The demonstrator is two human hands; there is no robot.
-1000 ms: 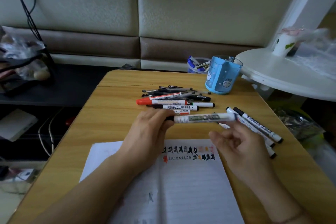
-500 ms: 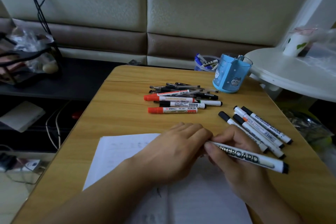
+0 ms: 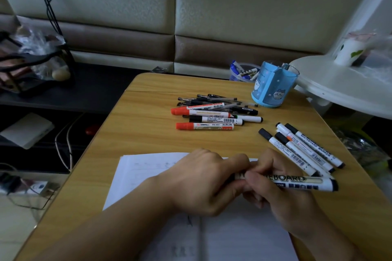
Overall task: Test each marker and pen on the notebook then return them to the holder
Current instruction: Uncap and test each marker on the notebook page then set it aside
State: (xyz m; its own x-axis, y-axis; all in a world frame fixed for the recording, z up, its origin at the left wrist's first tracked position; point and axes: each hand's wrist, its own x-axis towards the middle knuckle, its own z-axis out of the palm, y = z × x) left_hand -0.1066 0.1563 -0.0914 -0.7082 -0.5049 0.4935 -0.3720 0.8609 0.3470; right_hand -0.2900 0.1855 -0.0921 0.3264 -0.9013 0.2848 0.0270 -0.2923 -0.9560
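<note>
- The left hand [image 3: 203,182] and the right hand [image 3: 275,193] meet over the open notebook [image 3: 148,176] at the 6 o'clock edge of the wooden table [image 3: 148,133].
- Both hands grip one whiteboard marker [image 3: 297,182] that lies roughly level: the left hand's fingers curl round its left end, and the right hand pinches the barrel just beside them.
- The barrel reads "…EBOARD" in large dark letters; the first letters are hidden by fingers. Its black end cap points to 3 o'clock.
- At 3 o'clock of the table lies a group of black-capped markers [image 3: 301,148], side by side; one reads "WHITEBOARD MARKER", and others carry barcodes.
- Toward 12 o'clock lies a loose pile of pens and markers [image 3: 214,110]. The nearest, an orange-capped marker [image 3: 204,126], bears a brand that seems to read "CHANGLI" and "WB-8601".
- A black-capped marker [image 3: 216,120] behind it shows a barcode; its small print is too fine to read.
- The blue holder [image 3: 273,89], printed with cartoon faces, stands upright at 1 o'clock, well apart from the hands.
- Faint marks show on the notebook's page; they cannot be read.
</note>
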